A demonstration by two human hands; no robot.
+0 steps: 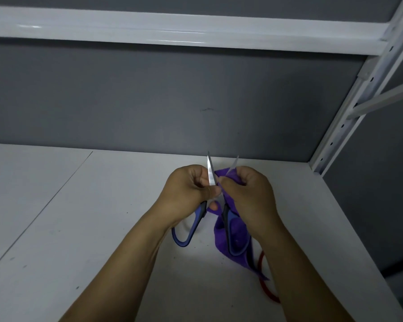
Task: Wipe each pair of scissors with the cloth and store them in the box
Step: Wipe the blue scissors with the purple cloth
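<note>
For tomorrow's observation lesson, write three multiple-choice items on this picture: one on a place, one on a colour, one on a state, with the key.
1. Where is the purple cloth? A on the floor; B round one blade, in the right hand; C inside a box.
2. What colour are the handles of the steel-bladed scissors? A blue and black; B yellow; C green.
3. How do the blades stand? A closed; B spread apart; C wholly wrapped.
Key: B, the right hand pinches the cloth on one blade; A, both handle loops show blue and black; B, the tips point apart.
</note>
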